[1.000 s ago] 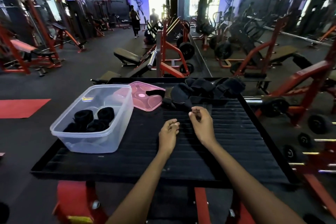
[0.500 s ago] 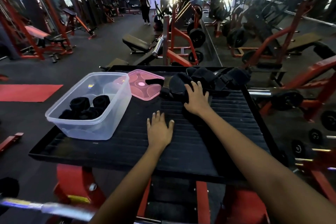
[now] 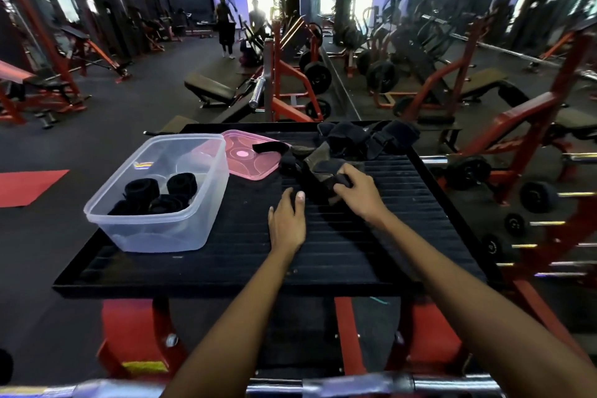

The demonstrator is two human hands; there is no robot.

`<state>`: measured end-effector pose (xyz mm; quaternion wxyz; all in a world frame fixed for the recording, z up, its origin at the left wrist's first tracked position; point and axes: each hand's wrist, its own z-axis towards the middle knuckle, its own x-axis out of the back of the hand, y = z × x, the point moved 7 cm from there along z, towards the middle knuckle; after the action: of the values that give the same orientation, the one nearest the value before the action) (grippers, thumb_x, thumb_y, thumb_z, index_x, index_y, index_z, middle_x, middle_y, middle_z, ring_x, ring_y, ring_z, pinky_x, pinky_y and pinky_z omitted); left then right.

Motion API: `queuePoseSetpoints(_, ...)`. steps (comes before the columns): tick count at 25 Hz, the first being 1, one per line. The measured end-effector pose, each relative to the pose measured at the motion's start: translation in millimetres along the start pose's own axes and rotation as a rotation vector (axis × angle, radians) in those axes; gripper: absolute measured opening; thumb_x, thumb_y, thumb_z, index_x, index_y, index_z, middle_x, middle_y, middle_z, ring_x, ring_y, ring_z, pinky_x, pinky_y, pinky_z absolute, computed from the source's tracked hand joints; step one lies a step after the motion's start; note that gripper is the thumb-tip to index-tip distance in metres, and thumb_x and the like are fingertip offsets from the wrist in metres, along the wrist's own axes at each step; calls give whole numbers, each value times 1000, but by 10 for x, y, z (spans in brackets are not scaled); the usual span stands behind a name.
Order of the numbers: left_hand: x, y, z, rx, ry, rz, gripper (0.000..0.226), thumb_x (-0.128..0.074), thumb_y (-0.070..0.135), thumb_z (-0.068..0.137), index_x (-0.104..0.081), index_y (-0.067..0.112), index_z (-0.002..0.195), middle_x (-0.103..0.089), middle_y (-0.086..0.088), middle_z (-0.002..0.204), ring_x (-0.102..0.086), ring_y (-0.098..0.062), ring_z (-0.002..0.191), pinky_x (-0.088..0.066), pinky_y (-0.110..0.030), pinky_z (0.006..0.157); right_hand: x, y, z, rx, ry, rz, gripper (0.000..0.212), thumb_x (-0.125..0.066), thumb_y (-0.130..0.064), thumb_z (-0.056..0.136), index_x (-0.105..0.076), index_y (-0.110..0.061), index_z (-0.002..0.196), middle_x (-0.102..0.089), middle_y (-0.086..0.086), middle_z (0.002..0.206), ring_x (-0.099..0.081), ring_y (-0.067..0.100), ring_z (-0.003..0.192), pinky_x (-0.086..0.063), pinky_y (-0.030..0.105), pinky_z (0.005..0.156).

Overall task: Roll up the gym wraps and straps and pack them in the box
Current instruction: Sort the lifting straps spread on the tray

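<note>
Where weight machines crowd: ribbed black platform

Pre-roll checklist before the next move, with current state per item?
1. Right hand grips a strap pulled from the pile: ok.
2. Left hand lies by the strap, holding nothing: ok.
3. Strap clear of the pile: cannot tell.
4. Box open, lid behind it: ok.
5. Room left beside the rolled wraps in the box: ok.
6. All straps rolled: not ok.
</note>
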<state>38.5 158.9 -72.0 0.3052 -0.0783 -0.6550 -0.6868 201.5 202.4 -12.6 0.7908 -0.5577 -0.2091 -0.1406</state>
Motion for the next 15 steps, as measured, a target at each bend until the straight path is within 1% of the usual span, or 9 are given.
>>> queuePoseSetpoints(2,-28,25,-7,62,-56,-161,57,-29,51,97,-29,21,145,-44,-6,145,-36,-28,136,-24,-42,115,-1,12,-176,-10,-101,91,27,-54,-9,74,-42,-32,66,-49,-4,74,-59,30,78,-51,41,76)
queuePoseSetpoints(3,-34,43,-14,116,-64,-301,60,-36,51,95,-28,19,146,-44,-8,145,-39,-28,134,-29,-41,113,-45,11,-275,-4,-178,104,29,-53,-7,73,-46,-34,68,-50,-8,77,-58,26,79,-51,50,77)
queuePoseSetpoints(4,-28,51,-32,172,-45,-418,63,-46,46,93,-29,15,145,-45,-10,143,-43,-28,132,-33,-38,110,-112,-5,-368,-3,-265,115,31,-51,-2,73,-50,-33,73,-52,-7,81,-55,21,80,-52,52,76)
queuePoseSetpoints(6,48,51,-83,226,31,-516,60,-64,23,87,-37,10,140,-53,-12,133,-51,-27,123,-40,-28,99,-255,-92,-503,-12,-433,129,32,-51,9,77,-54,-22,83,-55,3,90,-54,18,82,-54,43,71)
queuePoseSetpoints(7,127,51,-97,222,75,-492,58,-65,10,85,-41,9,137,-56,-13,129,-54,-26,118,-41,-23,93,-313,-168,-541,-9,-510,122,28,-52,11,79,-54,-15,87,-56,6,90,-54,15,82,-53,35,71)
queuePoseSetpoints(9,368,26,-83,202,156,-392,57,-63,-2,83,-45,11,135,-59,-12,126,-56,-25,116,-40,-21,89,-382,-276,-518,-36,-602,137,11,-59,1,87,-58,-8,92,-60,3,87,-56,8,79,-47,19,74)
queuePoseSetpoints(10,496,-21,-48,191,171,-336,57,-62,-3,82,-47,13,135,-59,-11,125,-55,-25,117,-39,-22,91,-391,-320,-449,-57,-591,165,4,-60,-9,89,-60,-7,92,-62,2,85,-58,6,79,-45,16,74)
queuePoseSetpoints(12,685,-163,24,163,119,-232,58,-64,0,82,-48,16,135,-60,-8,122,-55,-24,116,-39,-24,96,-368,-323,-164,-44,-416,138,13,-63,-18,88,-65,-5,90,-68,6,85,-63,10,81,-45,16,75)
queuePoseSetpoints(15,794,-369,-3,127,54,-241,63,-69,2,79,-48,16,136,-61,-9,124,-56,-23,117,-42,-29,100,-355,-167,295,-40,-100,-52,7,-66,-12,84,-64,-7,88,-64,5,84,-59,15,83,-42,15,68)
